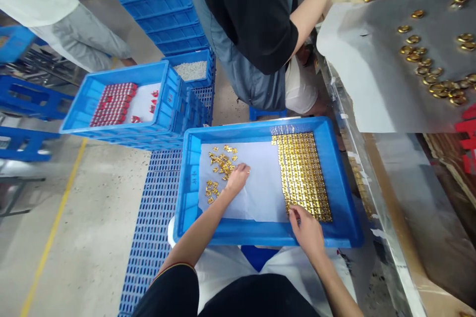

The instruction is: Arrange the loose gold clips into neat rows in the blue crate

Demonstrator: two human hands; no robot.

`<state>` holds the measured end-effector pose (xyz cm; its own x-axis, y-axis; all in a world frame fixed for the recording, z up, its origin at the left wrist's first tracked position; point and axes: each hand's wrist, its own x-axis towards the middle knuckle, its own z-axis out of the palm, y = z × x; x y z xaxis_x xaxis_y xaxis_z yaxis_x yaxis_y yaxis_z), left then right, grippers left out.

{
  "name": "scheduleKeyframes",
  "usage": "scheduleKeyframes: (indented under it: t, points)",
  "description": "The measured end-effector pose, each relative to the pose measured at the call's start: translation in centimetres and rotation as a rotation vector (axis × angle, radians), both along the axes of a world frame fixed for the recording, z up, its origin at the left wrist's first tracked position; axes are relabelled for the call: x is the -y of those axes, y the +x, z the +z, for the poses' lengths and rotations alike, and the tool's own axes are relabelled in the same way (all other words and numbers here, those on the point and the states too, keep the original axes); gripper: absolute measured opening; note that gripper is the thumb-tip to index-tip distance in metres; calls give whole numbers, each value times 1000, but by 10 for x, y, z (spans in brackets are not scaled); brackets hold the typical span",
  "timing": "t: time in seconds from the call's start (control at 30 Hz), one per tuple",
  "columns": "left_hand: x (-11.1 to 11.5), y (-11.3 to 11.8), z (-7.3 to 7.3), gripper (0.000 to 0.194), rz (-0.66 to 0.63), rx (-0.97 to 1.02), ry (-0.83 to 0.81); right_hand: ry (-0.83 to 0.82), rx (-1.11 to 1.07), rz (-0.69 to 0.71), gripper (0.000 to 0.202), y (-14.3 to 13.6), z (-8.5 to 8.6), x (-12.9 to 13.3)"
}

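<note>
A blue tray (260,234) lined with white paper (260,178) sits across the person's lap. Rows of small gold pieces (303,171) are packed tightly together on its right side, and a loose pile of gold pieces (222,162) is scattered on the left. My left hand (238,178) is at the right edge of the loose pile, its fingers bent together; what they hold, if anything, is too small to name. At the lower left corner of the packed rows is my right hand (305,225), thumb and fingertips pinched together, the contents hidden.
Stacked blue crates (122,131) at the left hold red pieces (114,104). More blue crates (159,5) stand behind. A person in a black top (253,15) sits just beyond the tray. At the right, a table with a paper sheet (357,69) carries gold rings (427,72).
</note>
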<state>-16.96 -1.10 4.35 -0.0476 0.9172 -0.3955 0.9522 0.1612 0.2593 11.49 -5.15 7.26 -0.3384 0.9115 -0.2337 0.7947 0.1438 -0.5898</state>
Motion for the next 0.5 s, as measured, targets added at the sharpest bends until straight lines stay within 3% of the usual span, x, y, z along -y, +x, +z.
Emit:
scheduleKeyframes:
  t: [0.1, 0.23, 0.33, 0.5]
  points:
    - [9, -13, 1, 30, -78, 121, 118, -74, 8, 162, 31, -35, 5, -20]
    - [35, -45, 3, 30, 170, 18, 212, -65, 78, 367, 34, -104, 10, -53]
    - [53, -58, 2, 34, 240, 17, 181, -65, 199, 476, 42, -149, 9, -73]
    - [57, -52, 0, 36, 247, 60, 124, -93, 348, 558, 32, -175, -2, -86]
